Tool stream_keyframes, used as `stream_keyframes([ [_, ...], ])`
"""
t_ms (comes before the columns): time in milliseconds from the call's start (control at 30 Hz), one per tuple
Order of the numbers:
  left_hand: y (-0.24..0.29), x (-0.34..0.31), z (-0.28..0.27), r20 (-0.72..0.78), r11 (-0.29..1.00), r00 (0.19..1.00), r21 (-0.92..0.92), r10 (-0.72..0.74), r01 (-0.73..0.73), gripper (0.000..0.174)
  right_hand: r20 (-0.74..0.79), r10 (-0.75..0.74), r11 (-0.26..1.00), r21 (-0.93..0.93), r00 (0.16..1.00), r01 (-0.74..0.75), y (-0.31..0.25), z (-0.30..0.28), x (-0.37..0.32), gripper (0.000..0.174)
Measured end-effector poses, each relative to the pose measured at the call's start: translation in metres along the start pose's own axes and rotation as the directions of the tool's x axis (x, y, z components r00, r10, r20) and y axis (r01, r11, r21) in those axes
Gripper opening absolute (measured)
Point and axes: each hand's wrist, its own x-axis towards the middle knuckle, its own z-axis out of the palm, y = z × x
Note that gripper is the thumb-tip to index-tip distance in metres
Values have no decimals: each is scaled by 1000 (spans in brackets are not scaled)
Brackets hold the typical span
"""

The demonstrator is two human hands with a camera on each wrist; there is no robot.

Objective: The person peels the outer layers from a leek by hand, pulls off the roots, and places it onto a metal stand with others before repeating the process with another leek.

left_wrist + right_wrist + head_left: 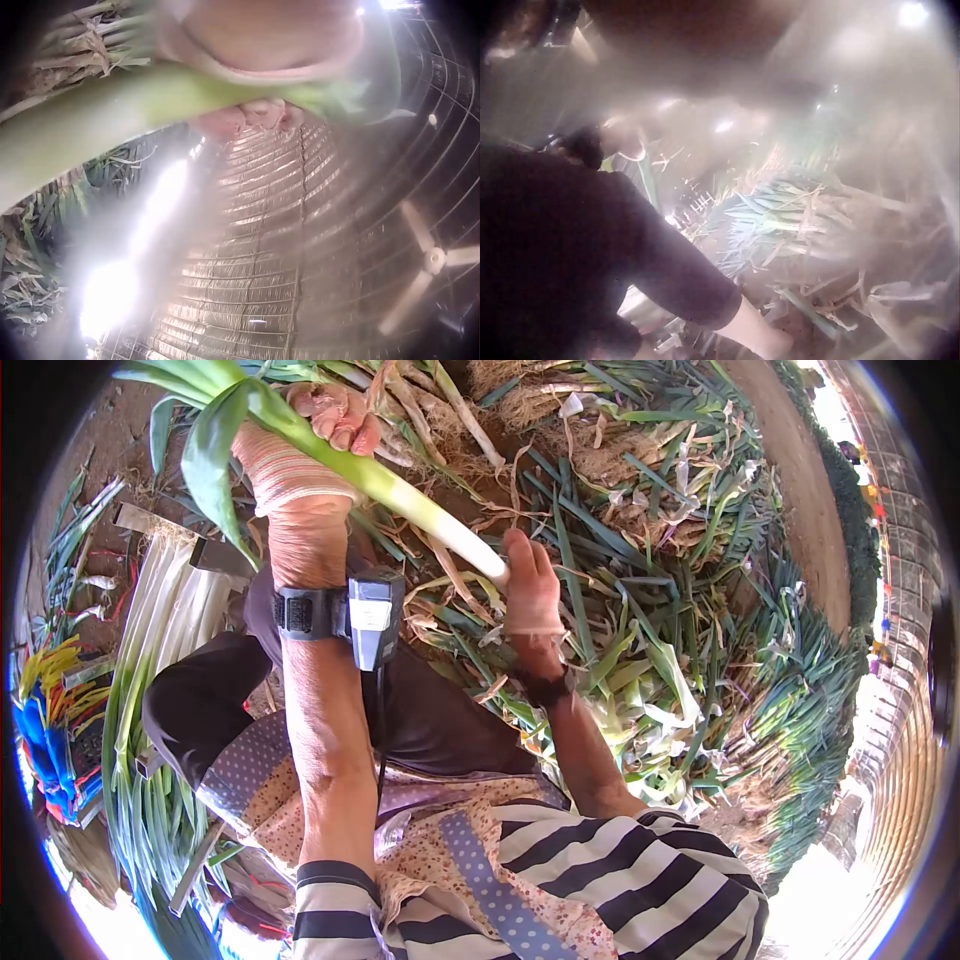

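Observation:
A leek (430, 515) slants across the head view, green leaves at upper left and white shank toward the right hand. My left hand (325, 425), in a striped pinkish glove with bare fingertips, grips its green part. In the left wrist view the thumb (270, 34) lies over the leek (82, 120). My right hand (533, 595) is at the white end, its fingers upright and blurred; I cannot tell whether they pinch it. Leek waste (650, 690) lies below and beside that hand. The right wrist view is hazy, with a dark blurred shape along its top.
White-stemmed leeks (150, 610) lie lined up in a metal frame at left, beside blue and yellow ties (45, 730). Rooted leeks (540, 410) are heaped ahead. More leeks (800, 720) run along the right, near a ribbed wall (905, 610). Dark-trousered legs (440, 700) are folded below the hands.

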Motion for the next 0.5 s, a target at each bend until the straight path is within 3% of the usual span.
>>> stream_keyframes([
  [33, 1, 0, 0, 0, 1000, 1000, 0, 3, -3, 48, 4, 2, 1000, -1, 1000, -2, 4, 3, 8, 22],
  [67, 1, 0, 0, -3, 1000, 1000, 3, -1, 1, 48, 193, 95, 993, 47, 976, -106, 13, 8, 18, 24],
  [100, 1, 0, 0, -3, 1000, 1000, 3, -1, 1, 48, 376, 171, 974, 76, 911, -214, 23, 12, 30, 25],
  [133, 1, 0, 1, -1, 1000, 1000, 0, -1, 1, 49, 546, 110, 994, -46, 831, -102, 40, 18, 46, 27],
  [167, 0, 0, 0, -1, 1000, 1000, -3, -3, 3, 49, 659, 333, 943, -253, 675, -218, 39, 21, 60, 30],
  [233, 0, 0, 2, 5, 1000, 1000, -5, -6, 6, 49, 823, 32, 941, -215, 567, 260, 38, 26, 68, 28],
  [267, 0, -1, 1, 0, 1000, 1000, -6, -6, 6, 49, 824, 34, 942, -216, 565, 259, 38, 26, 70, 28],
  [333, 1, 0, 1, 0, 1000, 1000, -1, -12, 12, 49, 869, 0, 798, -298, 494, 524, 35, 28, 72, 33],
  [367, 2, -3, 3, 0, 1000, 1000, -6, -12, 12, 49, 869, -1, 798, -297, 495, 524, 53, 27, 71, 33],
  [433, 2, 2, 1, -3, 1000, 1000, -6, -11, 11, 49, 586, 26, 994, -102, 810, 42, 102, 14, 66, 35],
  [467, 4, -1, 4, -4, 1000, 1000, -2, -8, 8, 49, 501, -74, 987, -84, 862, 134, 121, 3, 67, 30],
  [500, 5, -4, 2, -5, 1000, 1000, -4, -8, 8, 49, 506, -73, 987, -84, 860, 134, 102, -4, 59, 30],
])
